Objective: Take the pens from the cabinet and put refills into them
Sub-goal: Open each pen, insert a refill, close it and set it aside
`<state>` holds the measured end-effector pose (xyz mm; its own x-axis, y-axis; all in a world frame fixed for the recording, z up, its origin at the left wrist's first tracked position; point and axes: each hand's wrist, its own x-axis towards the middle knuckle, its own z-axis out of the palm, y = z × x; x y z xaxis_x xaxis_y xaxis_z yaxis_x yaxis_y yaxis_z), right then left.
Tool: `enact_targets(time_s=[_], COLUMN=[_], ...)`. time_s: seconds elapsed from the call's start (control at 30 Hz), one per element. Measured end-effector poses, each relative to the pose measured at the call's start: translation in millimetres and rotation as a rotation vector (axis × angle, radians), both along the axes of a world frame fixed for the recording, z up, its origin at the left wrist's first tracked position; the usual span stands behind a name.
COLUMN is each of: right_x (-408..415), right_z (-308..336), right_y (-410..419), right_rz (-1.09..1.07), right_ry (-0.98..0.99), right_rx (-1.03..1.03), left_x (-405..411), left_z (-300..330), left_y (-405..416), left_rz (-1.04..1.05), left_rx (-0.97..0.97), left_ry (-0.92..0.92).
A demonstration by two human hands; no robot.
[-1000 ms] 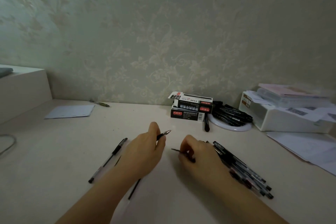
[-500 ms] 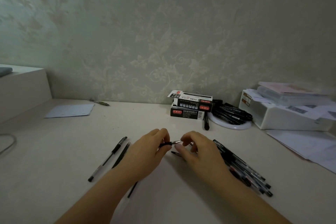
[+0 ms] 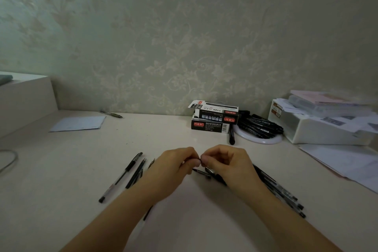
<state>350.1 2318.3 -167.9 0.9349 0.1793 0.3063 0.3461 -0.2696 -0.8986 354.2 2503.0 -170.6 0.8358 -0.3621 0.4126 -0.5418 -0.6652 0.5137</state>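
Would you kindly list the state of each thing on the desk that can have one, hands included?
Left hand: fingers curled, pinching a pen part at the fingertips.
Right hand: fingers curled, pinching the same part.
Upper refill box: end flap open, stacked on another box.
Lower box: closed, lying flat.
Clear pen: capped, lying flat on the desk.
Pen pile: lying flat beside the right forearm.

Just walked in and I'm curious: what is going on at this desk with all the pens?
A person is assembling a thin black pen: the left hand and right hand meet fingertip to fingertip, pinching its small parts above the pale desk. A heap of black pens lies by the right wrist; a clear-barrelled pen lies left.
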Motion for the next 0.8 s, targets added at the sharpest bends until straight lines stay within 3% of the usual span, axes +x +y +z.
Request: enact_targets(time_s=[0.13,0.33,0.5,0.67,0.8], right_x=[0.8,0.3,4.9,3.9,4.3], right_z=[0.4,-4.7,-4.4,-7.1,-5.0], right_y=[-1.1,2.1,-0.7,1.0,-1.6], right_rz=[0.044,-0.057,0.036,-0.054,-0.009], right_ry=[0.006,0.015,0.025,0.079,0.089], right_rx=[0.020,-0.074,0.003,-0.004,0.048], left_x=[0.3,-1.6,-1.8,-2.1,-2.3], left_z=[-2.1,-2.0,-1.2,-3.1,-2.9], left_y=[-0.1,-0.6,0.0,-2.2,-0.9], left_rz=[0.029,0.025,0.036,0.012,0.006], left_rx=[0.017,0.018,0.013,0.008,0.012], left_ry=[-0.023,-0.032,-0.034,-0.026,-0.033])
